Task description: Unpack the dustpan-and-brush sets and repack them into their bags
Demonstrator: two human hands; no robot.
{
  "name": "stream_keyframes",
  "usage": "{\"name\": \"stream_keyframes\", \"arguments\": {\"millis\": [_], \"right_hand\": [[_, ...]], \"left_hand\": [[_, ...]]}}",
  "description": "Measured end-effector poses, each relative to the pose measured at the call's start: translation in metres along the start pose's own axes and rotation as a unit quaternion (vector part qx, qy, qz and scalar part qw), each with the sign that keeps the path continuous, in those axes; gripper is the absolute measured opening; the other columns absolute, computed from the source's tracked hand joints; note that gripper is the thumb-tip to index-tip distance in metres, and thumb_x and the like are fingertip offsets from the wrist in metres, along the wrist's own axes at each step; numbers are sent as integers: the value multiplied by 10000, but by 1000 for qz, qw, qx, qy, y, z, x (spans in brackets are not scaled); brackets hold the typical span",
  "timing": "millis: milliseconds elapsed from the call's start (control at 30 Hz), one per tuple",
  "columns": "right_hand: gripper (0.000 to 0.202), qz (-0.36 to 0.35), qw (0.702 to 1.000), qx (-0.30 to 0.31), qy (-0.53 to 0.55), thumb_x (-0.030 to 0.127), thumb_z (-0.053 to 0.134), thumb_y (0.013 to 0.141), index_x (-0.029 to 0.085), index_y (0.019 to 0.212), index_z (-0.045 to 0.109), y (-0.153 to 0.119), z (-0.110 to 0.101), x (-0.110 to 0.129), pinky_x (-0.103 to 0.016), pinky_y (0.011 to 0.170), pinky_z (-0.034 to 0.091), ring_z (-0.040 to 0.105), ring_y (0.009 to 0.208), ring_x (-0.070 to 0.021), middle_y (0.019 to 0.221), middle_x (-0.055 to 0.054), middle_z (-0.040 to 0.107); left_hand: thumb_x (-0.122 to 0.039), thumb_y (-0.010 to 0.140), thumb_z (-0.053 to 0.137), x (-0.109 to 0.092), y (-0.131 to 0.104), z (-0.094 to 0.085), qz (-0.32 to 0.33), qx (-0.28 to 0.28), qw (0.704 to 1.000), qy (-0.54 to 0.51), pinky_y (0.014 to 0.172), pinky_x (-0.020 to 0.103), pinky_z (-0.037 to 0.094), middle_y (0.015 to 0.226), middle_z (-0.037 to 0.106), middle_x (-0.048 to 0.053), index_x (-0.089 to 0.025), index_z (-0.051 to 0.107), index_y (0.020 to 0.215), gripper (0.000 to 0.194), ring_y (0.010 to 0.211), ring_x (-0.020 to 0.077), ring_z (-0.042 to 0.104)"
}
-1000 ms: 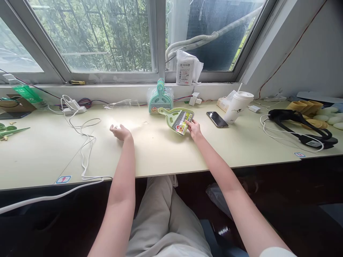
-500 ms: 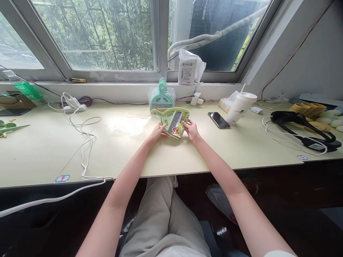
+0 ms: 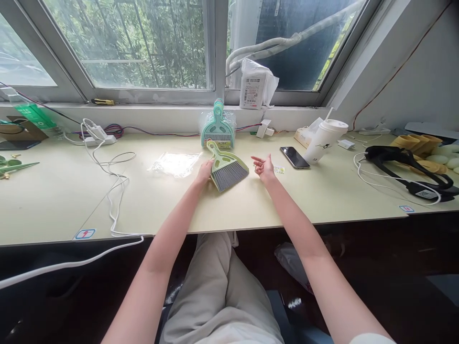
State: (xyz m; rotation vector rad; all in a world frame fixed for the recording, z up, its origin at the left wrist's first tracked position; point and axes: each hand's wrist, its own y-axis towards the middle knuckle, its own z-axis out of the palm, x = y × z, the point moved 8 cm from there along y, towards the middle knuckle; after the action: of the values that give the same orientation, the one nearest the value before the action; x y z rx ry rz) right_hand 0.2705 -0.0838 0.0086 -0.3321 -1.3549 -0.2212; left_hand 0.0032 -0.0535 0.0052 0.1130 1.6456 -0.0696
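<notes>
My left hand (image 3: 205,172) grips the left edge of a light green dustpan with a small grey-bristled brush (image 3: 229,174), tilted over the table with its handle toward the window. To the right of it, my right hand (image 3: 264,168) is apart from the dustpan, palm turned up and fingers spread. A printed label card (image 3: 278,169) lies on the table beside and partly behind that hand. Behind the dustpan, a teal dustpan and brush set (image 3: 217,131) in clear plastic leans against the wall under the window.
Crumpled clear plastic (image 3: 175,164) lies left of my left hand, with white cables (image 3: 116,191) further left. On the right are a phone (image 3: 294,157), a white cup (image 3: 324,141), a tissue pack (image 3: 304,135) and a black strap-like device (image 3: 405,172).
The label card has come off the green dustpan and is now on the table at the right. My right hand has let go and opened. The dustpan has turned, showing its bristles.
</notes>
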Motion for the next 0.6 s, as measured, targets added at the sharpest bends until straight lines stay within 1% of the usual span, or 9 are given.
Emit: {"name": "stream_keyframes", "arguments": {"millis": [67,100,167,233,267,300,367,500,600], "right_hand": [[696,-100,985,-5,-138,632,200,978,161,845,695,-11,9,14,-227,447,336,417,416,-76,639,-35,611],[634,-168,960,-2,-224,602,258,985,170,846,700,-20,19,22,-239,505,371,477,485,-97,699,-47,640],[479,-299,871,23,-389,511,372,990,189,855,699,-41,47,31,-263,642,413,581,707,-152,856,-68,679],[349,-377,777,51,-501,417,426,990,196,895,679,-59,72,28,-279,731,406,582,923,-198,995,-82,670],[313,-394,746,57,-533,381,427,992,193,908,662,-64,79,25,-282,747,397,564,972,-206,1025,-86,657],[298,-400,729,56,-552,353,414,997,187,906,644,-66,83,23,-282,746,387,552,981,-207,1025,-89,646],[306,-394,724,45,-564,317,374,1007,177,875,612,-65,83,21,-280,723,369,543,919,-192,987,-84,627],[334,-385,743,33,-546,290,316,1015,180,862,592,-57,78,23,-272,681,342,526,805,-159,966,-60,601],[372,-393,763,37,-512,259,266,1012,188,886,609,-52,72,34,-265,665,346,512,768,-162,909,-55,596]], "left_hand": [[-508,890,486,-6,-5,13,34,31,999,6,719,308,452,826,642,64,-155,611,833,378,755,182,580],[-515,882,490,-9,-7,18,56,43,997,13,734,305,444,818,638,61,-152,605,808,388,767,183,572],[-523,876,482,-14,-10,27,100,58,993,32,743,299,429,785,621,49,-152,586,768,401,762,178,550],[-515,882,462,-18,-13,32,140,57,987,58,731,294,421,751,599,37,-158,567,742,398,741,171,527],[-506,889,450,-20,-14,34,158,55,983,71,725,292,420,741,591,33,-161,559,731,395,734,169,519],[-498,896,440,-22,-15,35,172,55,980,81,723,290,420,737,588,31,-163,555,724,394,730,167,515],[-494,906,426,-26,-18,38,189,64,976,91,726,287,422,745,594,31,-163,560,725,400,736,167,519],[-535,903,412,-31,-20,43,191,107,972,82,757,278,420,827,629,37,-153,610,816,439,802,177,537],[-518,899,400,-27,-14,37,174,106,973,106,782,279,407,886,641,46,-153,619,860,427,847,189,543]]}}
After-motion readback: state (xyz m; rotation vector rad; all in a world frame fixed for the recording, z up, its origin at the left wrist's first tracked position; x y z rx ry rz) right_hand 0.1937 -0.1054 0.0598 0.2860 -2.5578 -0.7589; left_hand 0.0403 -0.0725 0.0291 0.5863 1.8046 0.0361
